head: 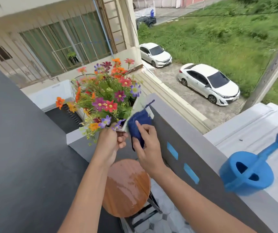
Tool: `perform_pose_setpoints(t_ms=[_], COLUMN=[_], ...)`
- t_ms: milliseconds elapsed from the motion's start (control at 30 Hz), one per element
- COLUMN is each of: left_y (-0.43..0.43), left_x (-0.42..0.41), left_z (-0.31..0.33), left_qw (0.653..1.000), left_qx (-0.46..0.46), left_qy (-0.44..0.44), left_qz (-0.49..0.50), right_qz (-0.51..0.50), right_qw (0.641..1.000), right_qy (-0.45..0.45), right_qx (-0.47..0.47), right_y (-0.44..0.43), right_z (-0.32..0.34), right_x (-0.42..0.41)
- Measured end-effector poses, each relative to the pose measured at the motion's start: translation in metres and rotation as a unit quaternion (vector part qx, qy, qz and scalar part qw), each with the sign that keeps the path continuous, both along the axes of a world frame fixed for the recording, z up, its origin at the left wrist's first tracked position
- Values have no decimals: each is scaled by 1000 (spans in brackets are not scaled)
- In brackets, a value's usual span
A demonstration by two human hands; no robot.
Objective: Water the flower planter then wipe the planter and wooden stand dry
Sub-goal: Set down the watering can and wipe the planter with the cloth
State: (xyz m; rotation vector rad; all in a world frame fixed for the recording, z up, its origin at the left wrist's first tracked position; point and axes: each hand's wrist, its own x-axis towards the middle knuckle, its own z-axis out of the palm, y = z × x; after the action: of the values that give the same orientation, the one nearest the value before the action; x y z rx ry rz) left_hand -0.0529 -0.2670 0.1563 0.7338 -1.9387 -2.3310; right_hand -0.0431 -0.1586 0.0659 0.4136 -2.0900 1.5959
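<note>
Left grip holds the planter corner; right grip presses the blue cloth against its side.

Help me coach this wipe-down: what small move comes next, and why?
Probably slide the cloth in the right hand along the planter wall, while the left hand steadies its corner. The stand below looks wet, so it likely comes after.

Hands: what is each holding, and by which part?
Left hand grips the white planter by its near corner; right hand presses a bunched blue cloth against its side.
</note>
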Motion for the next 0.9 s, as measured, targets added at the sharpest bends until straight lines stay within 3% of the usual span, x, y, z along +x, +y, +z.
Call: perform_pose_setpoints(t_ms=[100,400,700,900], left_y=[-5,1,-23,-23], left_x=[5,18,0,3], left_z=[-1,-6,3,3], left_qw=[999,999,997,997], left_qx=[-27,-25,66,67], left_qy=[-12,-15,4,1], left_qz=[-12,-43,-30,-30], right_qz=[-4,-115,24,-18], right_qw=[1000,988,997,999], right_qy=[-18,-65,72,-44], right_qx=[-7,-85,25,-7], right_y=[-1,18,1,10], right_z=[-14,42,-5,-37], right_x=[8,-83,-10,4])
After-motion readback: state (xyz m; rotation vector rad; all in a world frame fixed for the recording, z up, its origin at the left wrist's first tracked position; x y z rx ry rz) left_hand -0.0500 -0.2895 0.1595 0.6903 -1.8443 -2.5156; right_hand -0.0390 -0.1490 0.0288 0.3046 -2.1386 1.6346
